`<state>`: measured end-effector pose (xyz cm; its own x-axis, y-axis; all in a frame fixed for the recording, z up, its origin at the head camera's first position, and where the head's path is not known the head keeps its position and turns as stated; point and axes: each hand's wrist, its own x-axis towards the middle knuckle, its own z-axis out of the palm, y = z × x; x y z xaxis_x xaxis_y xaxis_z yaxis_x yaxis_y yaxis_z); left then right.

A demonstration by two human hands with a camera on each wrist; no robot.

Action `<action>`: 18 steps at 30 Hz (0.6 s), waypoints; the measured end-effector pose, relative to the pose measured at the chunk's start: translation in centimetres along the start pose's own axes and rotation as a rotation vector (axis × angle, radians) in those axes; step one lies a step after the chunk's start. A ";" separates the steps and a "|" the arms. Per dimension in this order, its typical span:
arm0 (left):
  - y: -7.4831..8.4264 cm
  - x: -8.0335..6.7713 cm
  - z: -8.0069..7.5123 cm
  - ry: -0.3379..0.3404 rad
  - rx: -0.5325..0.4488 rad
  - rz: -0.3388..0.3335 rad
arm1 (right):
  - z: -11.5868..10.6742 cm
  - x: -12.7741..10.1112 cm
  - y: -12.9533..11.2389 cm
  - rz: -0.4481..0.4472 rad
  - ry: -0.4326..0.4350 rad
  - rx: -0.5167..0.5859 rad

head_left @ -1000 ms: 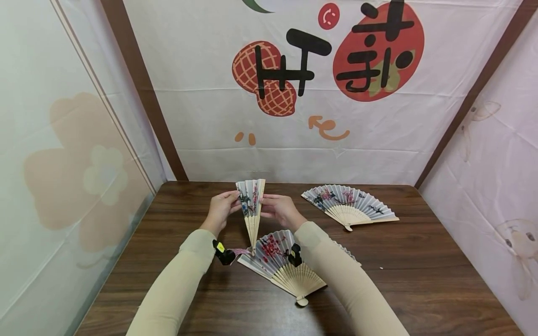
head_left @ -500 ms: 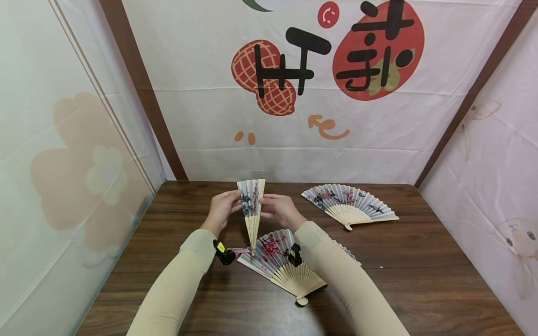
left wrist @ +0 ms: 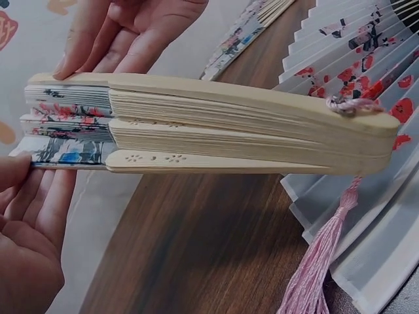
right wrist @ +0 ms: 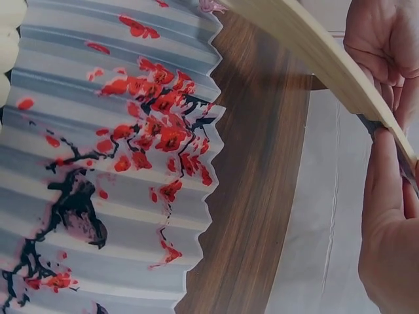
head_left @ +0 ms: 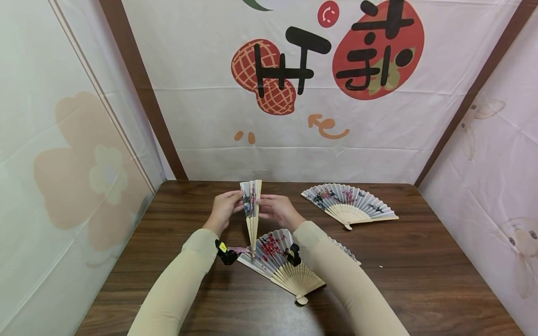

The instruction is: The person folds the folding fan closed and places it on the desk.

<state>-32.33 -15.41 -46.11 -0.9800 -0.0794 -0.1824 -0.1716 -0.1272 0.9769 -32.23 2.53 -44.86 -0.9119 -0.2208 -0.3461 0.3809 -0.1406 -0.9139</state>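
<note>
Three paper fans with pale bamboo ribs share the dark wood-grain worktop (head_left: 420,280). Nearest lies an open fan (head_left: 281,261), its pleated grey-white leaf painted with red plum blossom on black branches, the ribs meeting at a rounded pivot. Just above it, held upright over the worktop, is the nearly closed fan (head_left: 251,210): stacked flat slats, a guard stick pierced with small flower holes, and a pink tassel (left wrist: 321,261) hanging from its pivot. The left hand (head_left: 222,211) pinches its left edge with curled fingers (left wrist: 33,216), and the right hand (head_left: 277,210) grasps the right guard stick, fingers pressed along it. Farther right, a second open fan (head_left: 349,203) lies flat. Behind, a creased white cloth backdrop (head_left: 210,116) bears bold black characters over a red lattice peanut shape and a red oval; I cannot read them.
</note>
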 end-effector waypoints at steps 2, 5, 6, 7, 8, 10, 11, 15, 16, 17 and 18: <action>0.0 0.0 0.0 -0.013 -0.012 0.005 | 0.0 0.0 0.0 0.007 -0.009 0.009; -0.1 0.1 0.1 -0.024 -0.020 0.009 | 0.0 0.1 0.1 0.005 -0.020 0.026; 0.0 0.0 0.1 -0.025 -0.014 0.006 | 0.0 0.1 0.2 0.003 -0.021 0.029; 0.0 0.0 0.1 -0.024 -0.007 0.003 | 0.1 0.1 0.2 0.005 -0.019 0.032; 0.0 -0.1 0.1 -0.023 0.001 0.001 | 0.1 0.2 0.2 0.003 -0.016 0.035; 0.0 -0.1 0.1 -0.020 0.018 -0.005 | 0.1 0.2 0.3 0.003 -0.006 0.038; 0.0 -0.1 0.1 -0.022 0.021 -0.007 | 0.2 0.3 0.3 0.001 -0.003 0.036; -0.2 -0.1 0.2 -0.020 0.012 -0.016 | 0.3 0.1 0.4 -0.010 -0.006 0.024; -0.2 -0.1 0.2 -0.020 0.012 -0.019 | 0.3 0.1 0.4 -0.012 -0.012 0.021; -0.2 0.0 0.3 -0.022 0.012 -0.022 | 0.4 0.0 0.5 -0.017 -0.020 0.017; -0.3 0.0 0.3 -0.023 0.010 -0.023 | 0.4 -0.1 0.5 -0.022 -0.025 0.012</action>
<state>-32.27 -15.08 -46.33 -0.9778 -0.0542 -0.2023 -0.1949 -0.1183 0.9737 -31.92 2.06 -45.18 -0.9161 -0.2416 -0.3201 0.3624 -0.1571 -0.9187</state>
